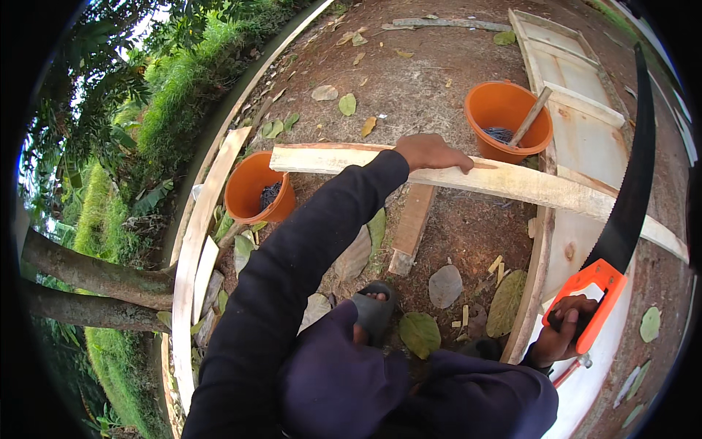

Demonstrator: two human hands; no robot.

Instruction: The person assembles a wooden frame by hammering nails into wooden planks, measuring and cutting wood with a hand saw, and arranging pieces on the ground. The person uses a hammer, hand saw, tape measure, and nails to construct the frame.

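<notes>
A long pale wooden plank (329, 157) lies crosswise in front of me. My left hand (433, 153) is closed over its top edge near the middle, the thumb on the near face. At the right, my right hand (564, 331) grips the orange handle of a handsaw (630, 212). The saw's black blade points up and away, crossing the plank near its right end; whether the teeth touch the wood I cannot tell. Beneath the plank's middle, a short brown board (414, 223) runs toward me along the ground.
Orange buckets holding nails stand left (235, 192) and right (475, 110); a wooden handle (530, 117) leans in the right one. A wooden panel frame (578, 80) lies at right, long boards (191, 271) at left. A red-handled tool (570, 371) lies by my right hand. Leaves dot the dirt.
</notes>
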